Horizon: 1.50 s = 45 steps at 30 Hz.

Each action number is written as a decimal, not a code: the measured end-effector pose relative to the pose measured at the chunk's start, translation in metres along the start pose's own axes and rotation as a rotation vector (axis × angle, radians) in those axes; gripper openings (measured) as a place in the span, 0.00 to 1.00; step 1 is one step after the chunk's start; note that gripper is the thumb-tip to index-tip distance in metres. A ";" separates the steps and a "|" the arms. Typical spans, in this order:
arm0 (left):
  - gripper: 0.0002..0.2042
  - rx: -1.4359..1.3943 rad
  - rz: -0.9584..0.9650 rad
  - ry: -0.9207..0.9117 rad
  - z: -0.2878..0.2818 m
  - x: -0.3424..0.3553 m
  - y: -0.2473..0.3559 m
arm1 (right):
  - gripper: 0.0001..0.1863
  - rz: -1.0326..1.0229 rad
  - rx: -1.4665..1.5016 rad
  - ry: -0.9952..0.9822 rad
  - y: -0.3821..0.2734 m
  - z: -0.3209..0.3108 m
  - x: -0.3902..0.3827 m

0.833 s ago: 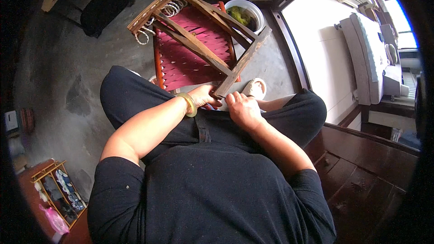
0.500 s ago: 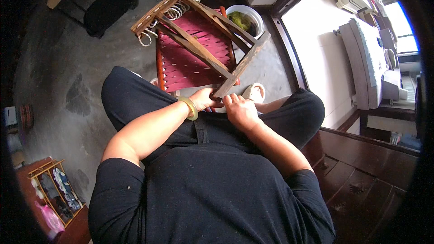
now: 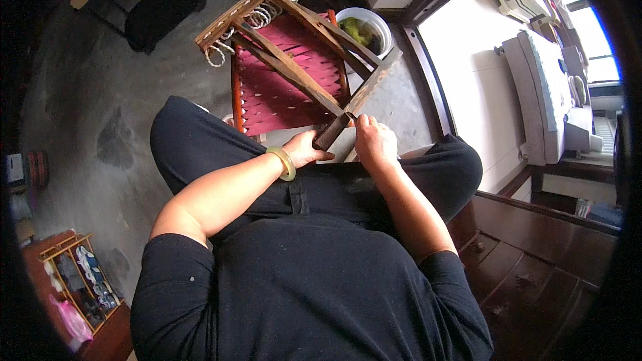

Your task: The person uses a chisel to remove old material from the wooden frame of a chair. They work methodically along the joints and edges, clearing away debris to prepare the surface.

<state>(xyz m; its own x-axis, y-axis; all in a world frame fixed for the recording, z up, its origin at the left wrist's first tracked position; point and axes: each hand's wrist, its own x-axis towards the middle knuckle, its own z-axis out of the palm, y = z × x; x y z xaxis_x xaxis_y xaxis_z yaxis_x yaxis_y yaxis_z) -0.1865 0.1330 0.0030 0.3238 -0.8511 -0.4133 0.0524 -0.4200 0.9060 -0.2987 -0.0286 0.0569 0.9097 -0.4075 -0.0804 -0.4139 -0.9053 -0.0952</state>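
Observation:
A worn wooden folding stool frame (image 3: 294, 79) lies slantwise before me, white rope (image 3: 262, 13) looped along its far rail. Its near bar (image 3: 373, 85) slopes down toward my lap. My left hand (image 3: 302, 150), with a pale bangle at the wrist, is closed around the near end of this bar. Along that end lies a dark brown strip (image 3: 332, 132), curled at its upper edge. My right hand (image 3: 376, 142) is closed at the strip's upper edge, its fingertips against it. What the strip is made of I cannot tell.
Beneath the frame stands a stool with a red woven seat (image 3: 287, 103). Beyond it are a white bucket (image 3: 382, 30) with something yellow-green inside, and a black seat (image 3: 164, 17). A wooden rack (image 3: 83, 284) sits at lower left. A dark door sill (image 3: 428, 80) runs along the right.
My right hand has moved up and to the right along the bar. More of the dark strip now shows between my hands. My left hand has stayed almost in place.

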 end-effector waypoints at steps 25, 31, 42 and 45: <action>0.26 0.045 -0.008 0.106 0.010 -0.007 0.010 | 0.08 -0.178 -0.134 -0.007 -0.012 -0.007 -0.021; 0.28 0.028 -0.165 0.035 0.009 -0.012 0.027 | 0.06 -0.151 -0.107 0.006 -0.009 -0.011 -0.023; 0.25 0.110 0.111 0.157 0.014 -0.002 -0.007 | 0.05 -0.278 -0.041 -0.065 -0.011 -0.007 -0.032; 0.26 0.080 0.012 0.126 0.013 -0.008 0.007 | 0.07 -0.267 -0.018 -0.088 -0.007 -0.013 -0.029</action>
<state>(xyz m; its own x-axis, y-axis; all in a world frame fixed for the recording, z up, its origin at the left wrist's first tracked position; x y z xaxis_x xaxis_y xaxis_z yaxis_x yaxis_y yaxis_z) -0.2014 0.1329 0.0114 0.4400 -0.8121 -0.3832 -0.0256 -0.4379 0.8986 -0.3221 -0.0122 0.0732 0.9797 -0.1428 -0.1406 -0.1585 -0.9815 -0.1070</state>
